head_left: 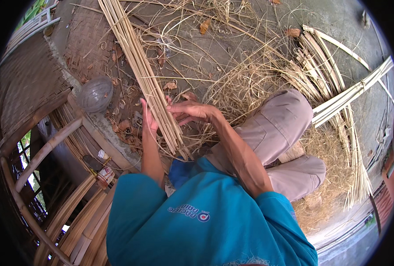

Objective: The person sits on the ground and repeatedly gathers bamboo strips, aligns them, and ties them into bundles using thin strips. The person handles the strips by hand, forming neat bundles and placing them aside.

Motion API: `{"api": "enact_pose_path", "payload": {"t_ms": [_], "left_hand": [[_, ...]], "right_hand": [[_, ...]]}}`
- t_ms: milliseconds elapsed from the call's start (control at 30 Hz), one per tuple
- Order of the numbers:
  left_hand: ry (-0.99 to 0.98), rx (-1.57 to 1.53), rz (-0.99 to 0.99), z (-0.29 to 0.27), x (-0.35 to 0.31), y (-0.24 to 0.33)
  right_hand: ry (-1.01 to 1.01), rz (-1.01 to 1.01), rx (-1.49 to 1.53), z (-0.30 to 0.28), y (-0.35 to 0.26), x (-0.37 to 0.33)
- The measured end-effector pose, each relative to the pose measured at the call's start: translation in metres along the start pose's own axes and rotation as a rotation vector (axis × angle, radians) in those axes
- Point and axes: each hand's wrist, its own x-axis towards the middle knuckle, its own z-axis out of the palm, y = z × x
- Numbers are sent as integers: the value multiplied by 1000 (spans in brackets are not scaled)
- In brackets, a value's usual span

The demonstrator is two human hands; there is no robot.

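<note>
A long bundle of thin bamboo strips (140,66) slants from the top edge down to my lap, its near ends resting by my knees. My left hand (150,119) is wrapped round it from the left, with the thumb up and the other fingers mostly hidden beneath the strips. On the opposite side, my right hand (193,111) grips the bundle's right edge between thumb and fingers. A thin loose strip curls down past my left wrist.
Tangled bamboo shavings (250,80) litter the ground ahead. More bamboo strips (352,91) lie crossed in piles at the right. A clear plastic bowl (95,94) sits at the left, near a bamboo frame (48,150) with long slats below it.
</note>
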Motion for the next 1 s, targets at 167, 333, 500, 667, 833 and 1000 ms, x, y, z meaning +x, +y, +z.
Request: {"api": "enact_pose_path", "payload": {"t_ms": [167, 333, 500, 667, 833, 1000], "left_hand": [[27, 234, -1, 41, -5, 3], [95, 294, 46, 44, 0, 1], [-274, -75, 49, 91, -3, 5], [-175, -5, 223, 188, -23, -7], [-438, -187, 80, 244, -8, 13], [-416, -166, -119, 319, 28, 15]], "right_hand": [[132, -41, -109, 7, 15, 10], [85, -80, -86, 6, -6, -19], [366, -186, -242, 13, -25, -62], [770, -147, -1310, 3, 26, -92], [904, -357, -1375, -52, 68, -81], [909, -450, -598, 15, -2, -147]]}}
